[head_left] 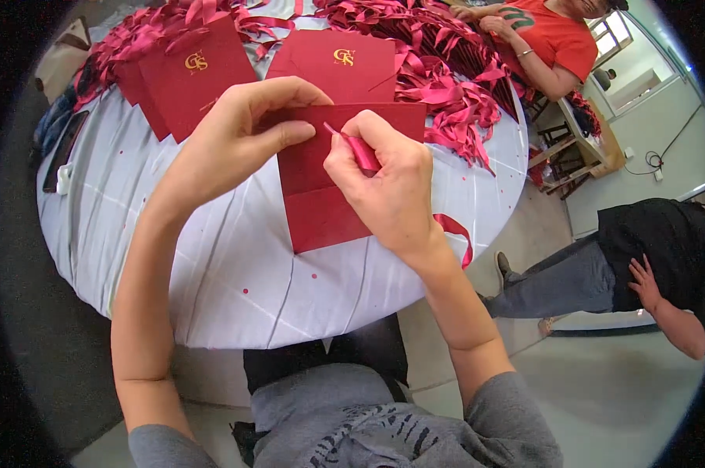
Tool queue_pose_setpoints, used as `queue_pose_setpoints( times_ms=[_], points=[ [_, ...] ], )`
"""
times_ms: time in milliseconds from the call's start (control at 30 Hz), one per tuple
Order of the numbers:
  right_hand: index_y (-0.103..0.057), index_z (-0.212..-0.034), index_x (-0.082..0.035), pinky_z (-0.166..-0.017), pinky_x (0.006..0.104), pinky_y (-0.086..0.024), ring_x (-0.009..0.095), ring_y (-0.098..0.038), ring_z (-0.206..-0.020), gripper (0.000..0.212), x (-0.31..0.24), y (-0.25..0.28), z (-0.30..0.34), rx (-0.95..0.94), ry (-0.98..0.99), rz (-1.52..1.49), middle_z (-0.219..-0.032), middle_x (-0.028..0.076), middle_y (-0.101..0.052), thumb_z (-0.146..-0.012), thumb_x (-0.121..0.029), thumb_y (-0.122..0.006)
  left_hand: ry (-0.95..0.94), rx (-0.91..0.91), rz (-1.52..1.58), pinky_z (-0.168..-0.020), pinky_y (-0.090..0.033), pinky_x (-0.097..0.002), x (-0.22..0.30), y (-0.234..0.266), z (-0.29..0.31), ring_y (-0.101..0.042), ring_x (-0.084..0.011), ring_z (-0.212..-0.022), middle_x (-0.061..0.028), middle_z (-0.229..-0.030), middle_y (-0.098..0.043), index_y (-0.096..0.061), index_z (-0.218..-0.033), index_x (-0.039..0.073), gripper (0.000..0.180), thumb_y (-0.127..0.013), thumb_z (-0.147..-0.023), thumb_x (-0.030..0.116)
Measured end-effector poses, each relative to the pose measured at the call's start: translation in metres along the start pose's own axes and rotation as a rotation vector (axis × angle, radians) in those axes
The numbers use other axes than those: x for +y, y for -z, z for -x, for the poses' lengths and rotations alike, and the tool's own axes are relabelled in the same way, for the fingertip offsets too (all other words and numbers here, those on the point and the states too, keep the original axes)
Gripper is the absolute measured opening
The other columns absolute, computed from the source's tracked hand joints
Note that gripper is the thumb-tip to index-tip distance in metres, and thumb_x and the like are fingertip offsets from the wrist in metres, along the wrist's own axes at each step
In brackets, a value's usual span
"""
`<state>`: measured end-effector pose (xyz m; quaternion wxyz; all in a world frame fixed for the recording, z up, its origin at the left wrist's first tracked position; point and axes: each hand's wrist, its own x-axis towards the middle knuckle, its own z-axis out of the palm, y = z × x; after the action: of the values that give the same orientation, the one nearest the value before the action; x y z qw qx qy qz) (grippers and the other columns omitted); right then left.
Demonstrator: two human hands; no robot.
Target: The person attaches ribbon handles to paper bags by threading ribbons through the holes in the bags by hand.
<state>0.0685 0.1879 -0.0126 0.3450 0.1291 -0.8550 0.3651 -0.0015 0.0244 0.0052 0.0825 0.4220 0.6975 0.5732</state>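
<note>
A dark red paper bag point(321, 214) lies flat on the white-covered table in front of me. My left hand point(247, 132) grips its upper left edge, with the thumb on the near face and the fingers curled over the top. A glossy red ribbon point(362, 156) is pinched in my right hand point(387, 171), over the bag's upper middle. Its short tip points toward my left thumb, and a loose red loop shows beside my right wrist. My right hand hides part of the bag's right side.
Other red bags point(200, 74) with gold emblems lie at the far left, and another red bag point(345, 62) lies straight ahead. Piles of ribboned bags point(454, 101) cover the far side. A phone point(66, 152) rests at the left rim. Two people are to the right, one beside the table.
</note>
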Motion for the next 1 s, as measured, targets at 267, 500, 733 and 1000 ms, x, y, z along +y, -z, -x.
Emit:
queue_pose_setpoints(
  times_ms=[267,500,733,1000],
  points=[
    [-0.049,-0.068,0.000,-0.044,0.0254,-0.035,0.006,-0.035,-0.048,0.012,-0.017,0.002,-0.002,0.055,-0.086,-0.017,-0.051,0.007,-0.037,-0.074,-0.002,-0.060,-0.081,0.207,-0.232,-0.067,-0.045,-0.0215,0.013,-0.018,0.003,-0.056,-0.0073,-0.079,-0.0060,-0.085,-0.062,-0.058,-0.099,-0.002,0.023,-0.056,-0.076,-0.006],
    [-0.051,-0.073,-0.001,-0.050,0.0407,-0.042,0.035,-0.056,-0.056,0.011,-0.021,0.007,-0.006,0.029,-0.196,-0.072,-0.060,0.018,-0.052,-0.074,-0.007,-0.059,-0.223,0.279,-0.428,-0.062,-0.045,-0.0294,0.028,-0.031,0.007,-0.055,-0.0239,-0.069,-0.0110,-0.082,-0.059,-0.057,-0.097,0.001,0.027,-0.056,-0.071,-0.007],
    [-0.056,-0.084,-0.002,-0.060,0.0332,-0.043,0.024,-0.053,-0.067,0.013,-0.024,0.030,-0.012,0.037,0.106,0.109,-0.074,0.012,-0.054,-0.077,-0.009,-0.065,-0.290,0.265,-0.443,-0.061,-0.045,-0.0307,0.022,-0.026,0.012,-0.057,-0.0233,-0.070,-0.0108,-0.083,-0.059,-0.057,-0.098,0.002,0.025,-0.057,-0.073,-0.006],
    [-0.065,-0.074,-0.003,-0.068,0.0380,-0.043,0.029,-0.055,-0.074,0.018,-0.009,0.073,-0.065,-0.477,0.187,0.201,-0.072,0.014,-0.057,-0.079,-0.019,-0.059,-0.258,0.297,-0.347,-0.072,-0.049,-0.0300,0.036,-0.046,0.008,-0.061,-0.0228,-0.088,-0.0125,-0.094,-0.059,-0.045,-0.113,0.002,0.040,-0.059,-0.077,-0.007]
  ],
)
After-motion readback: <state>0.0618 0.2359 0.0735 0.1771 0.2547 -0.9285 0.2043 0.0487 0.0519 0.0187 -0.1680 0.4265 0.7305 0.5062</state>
